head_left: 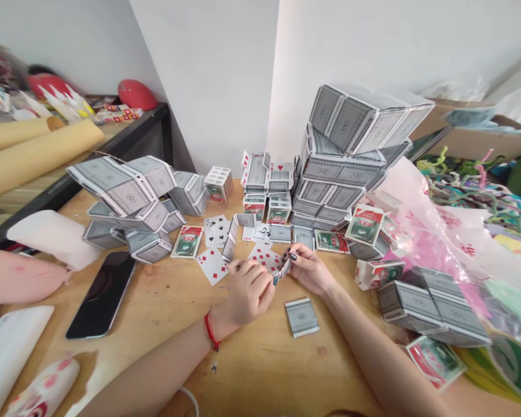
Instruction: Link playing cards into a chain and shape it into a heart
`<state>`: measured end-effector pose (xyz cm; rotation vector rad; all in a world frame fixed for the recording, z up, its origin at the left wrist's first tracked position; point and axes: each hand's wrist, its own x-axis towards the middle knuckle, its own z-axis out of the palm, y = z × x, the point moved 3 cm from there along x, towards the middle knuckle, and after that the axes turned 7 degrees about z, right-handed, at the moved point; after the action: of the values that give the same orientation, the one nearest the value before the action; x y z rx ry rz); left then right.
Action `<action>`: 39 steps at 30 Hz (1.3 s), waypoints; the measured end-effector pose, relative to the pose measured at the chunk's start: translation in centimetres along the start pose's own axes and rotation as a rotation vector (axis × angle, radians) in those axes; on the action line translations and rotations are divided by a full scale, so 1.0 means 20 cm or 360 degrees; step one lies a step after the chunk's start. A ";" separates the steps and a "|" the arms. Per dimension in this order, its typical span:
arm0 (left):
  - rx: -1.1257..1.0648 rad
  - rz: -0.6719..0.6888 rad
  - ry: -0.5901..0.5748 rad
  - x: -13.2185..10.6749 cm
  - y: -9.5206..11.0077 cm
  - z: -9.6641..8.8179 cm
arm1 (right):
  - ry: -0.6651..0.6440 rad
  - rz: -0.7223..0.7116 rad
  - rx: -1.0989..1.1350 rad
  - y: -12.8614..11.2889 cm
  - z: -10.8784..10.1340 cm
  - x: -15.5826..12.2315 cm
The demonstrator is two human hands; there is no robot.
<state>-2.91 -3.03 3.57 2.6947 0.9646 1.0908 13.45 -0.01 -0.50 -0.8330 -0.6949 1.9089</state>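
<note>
Left hand [247, 292] and right hand [309, 270] pinched one folded playing card [282, 271]; many grey-backed card blocks [351, 147] stood stacked, loose face-up cards [212, 266] lay unused.

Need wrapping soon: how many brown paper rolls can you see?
2. Both lie on the side table at far left: the rear roll and, beside it, the front roll. More may be hidden off frame.

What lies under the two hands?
Face-up red-pip cards on the table; the left hand and right hand, pinching a folded card, cover part of them.
</note>
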 end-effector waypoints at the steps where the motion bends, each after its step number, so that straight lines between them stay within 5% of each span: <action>1: 0.0009 0.0005 -0.0004 0.00 0.00 0.00 | 0.0012 -0.0005 -0.0009 0.00 0.00 0.00; 39: 0.0080 0.0009 -0.0038 0.02 -0.01 0.01 | 0.0197 -0.0181 0.0134 0.02 0.11 -0.01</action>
<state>-2.56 -2.53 3.58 2.7450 0.9945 1.0467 11.54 -0.68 0.53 -0.8330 -0.5707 1.7570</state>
